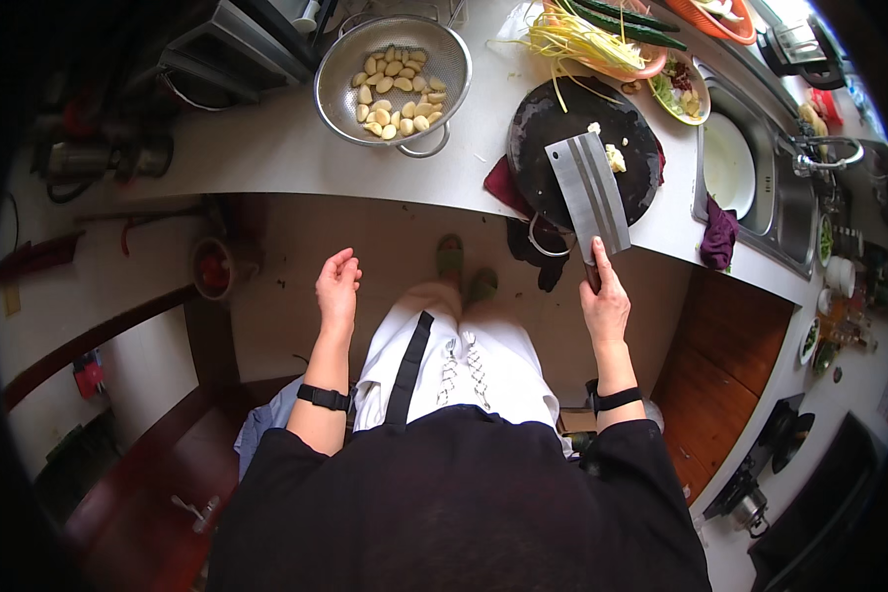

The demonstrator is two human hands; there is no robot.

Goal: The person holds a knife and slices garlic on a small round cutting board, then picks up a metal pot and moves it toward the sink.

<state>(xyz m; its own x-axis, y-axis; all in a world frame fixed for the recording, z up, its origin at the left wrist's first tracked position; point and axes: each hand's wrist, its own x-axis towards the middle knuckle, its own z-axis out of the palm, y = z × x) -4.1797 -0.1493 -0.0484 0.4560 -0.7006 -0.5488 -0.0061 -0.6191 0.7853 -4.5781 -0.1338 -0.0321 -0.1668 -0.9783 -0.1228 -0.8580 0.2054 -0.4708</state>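
My right hand (605,300) grips the dark handle of a cleaver (589,194), index finger along the blade's base. The broad blade lies over or just above a round black cutting board (534,140), at its right half. Crushed garlic (616,158) sits beside the blade on the board. My left hand (338,287) is in the air before the counter's edge, holding nothing, its fingers loosely curled. Beyond it on the counter stands a metal colander (333,81) with peeled garlic cloves (394,69). A dark red cloth (505,185) shows under the board.
Right of the board are a plate of chopped ingredients (699,112), a basket (655,66) with yellow chives and cucumbers, and a sink (764,185) holding a white basin (732,159). A purple cloth (719,235) hangs at the sink's edge. The counter's front edge (385,198) curves before me.
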